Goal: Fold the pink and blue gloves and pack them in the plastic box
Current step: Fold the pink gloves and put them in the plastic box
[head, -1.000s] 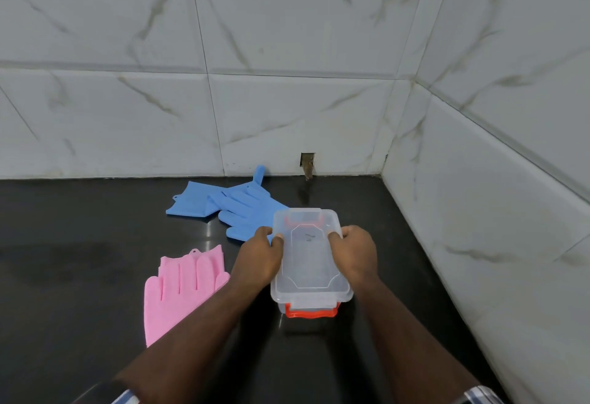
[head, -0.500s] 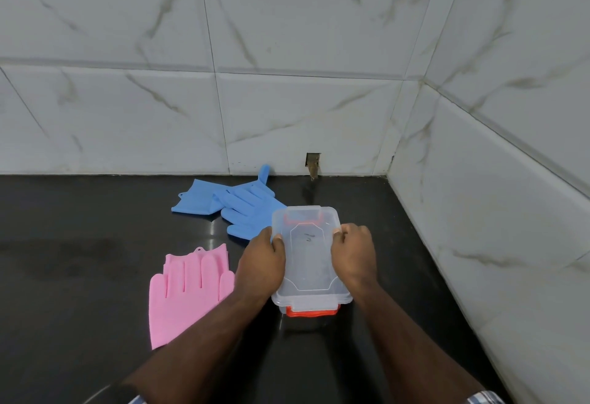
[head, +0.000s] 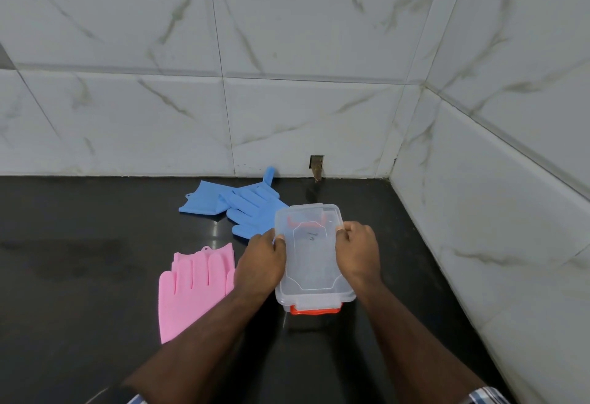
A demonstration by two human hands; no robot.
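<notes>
A clear plastic box [head: 311,260] with its lid on and orange latches stands on the black counter [head: 79,276]. My left hand [head: 260,264] grips its left side and my right hand [head: 359,252] grips its right side, fingers curled over the lid's edges. The lid's far end looks slightly raised. Pink gloves [head: 191,282] lie flat to the left of my left forearm. Blue gloves [head: 239,205] lie spread behind the box, near the back wall, partly hidden by the box.
White marble-look tiled walls close the counter at the back [head: 287,116] and on the right [head: 495,228]. A small hole with a stub [head: 316,167] sits in the back wall just above the counter.
Both hands have slid a little farther up the box's sides and the lid's far end seems to lift. The gloves lie as before.
</notes>
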